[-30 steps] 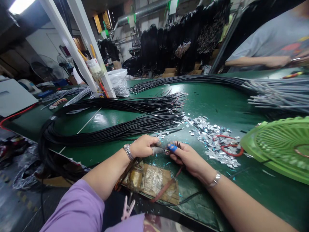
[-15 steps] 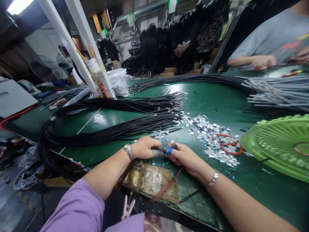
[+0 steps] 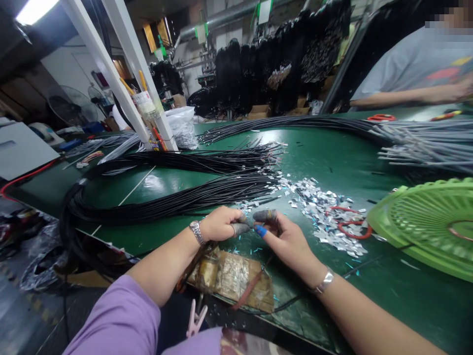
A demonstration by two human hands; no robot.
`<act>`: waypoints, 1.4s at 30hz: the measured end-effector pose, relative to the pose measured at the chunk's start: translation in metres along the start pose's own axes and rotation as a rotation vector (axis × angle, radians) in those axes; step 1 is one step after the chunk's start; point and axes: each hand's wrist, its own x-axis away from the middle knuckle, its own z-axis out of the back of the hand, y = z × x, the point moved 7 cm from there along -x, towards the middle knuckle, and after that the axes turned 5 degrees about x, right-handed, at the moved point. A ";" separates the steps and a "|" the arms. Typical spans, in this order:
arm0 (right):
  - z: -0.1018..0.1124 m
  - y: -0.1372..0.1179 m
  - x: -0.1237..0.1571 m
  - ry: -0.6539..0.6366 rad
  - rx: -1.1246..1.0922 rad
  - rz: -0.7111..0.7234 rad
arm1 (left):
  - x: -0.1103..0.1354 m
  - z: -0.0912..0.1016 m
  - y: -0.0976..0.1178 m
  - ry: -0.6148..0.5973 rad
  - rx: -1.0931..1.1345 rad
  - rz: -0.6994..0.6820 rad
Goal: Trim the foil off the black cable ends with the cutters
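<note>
My left hand (image 3: 220, 223) and my right hand (image 3: 284, 239) meet near the front edge of a green table (image 3: 332, 158). Both pinch the end of a thin cable between grey and blue finger covers; the cable end itself is too small to make out. Just beyond my hands lie long bundles of black cables (image 3: 177, 197) with stripped ends. To the right of them spreads a heap of silver foil scraps (image 3: 318, 207), with red scissors (image 3: 349, 229) lying on it.
A green fan grille (image 3: 424, 222) lies at the right. Grey cables (image 3: 424, 143) stretch along the far right, where another person in a grey shirt (image 3: 414, 64) works. White posts (image 3: 121, 74) rise at the left. A taped cardboard pad (image 3: 231, 278) sits under my wrists.
My right hand has turned, its fingers lifted and shifted slightly right while still pinched against the left. The other person's hands have moved, and red scissors now show on the far table.
</note>
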 end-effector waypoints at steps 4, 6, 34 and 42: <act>0.001 -0.025 0.007 0.041 0.353 0.278 | 0.000 -0.001 0.001 -0.020 -0.012 -0.010; 0.000 -0.035 0.010 0.044 0.458 0.388 | -0.001 -0.001 0.000 -0.027 0.002 -0.009; 0.007 -0.016 0.002 -0.044 0.326 0.173 | 0.000 -0.002 -0.009 -0.025 0.365 0.140; 0.003 -0.027 0.004 0.003 0.444 0.301 | 0.001 -0.008 -0.014 -0.098 0.443 0.287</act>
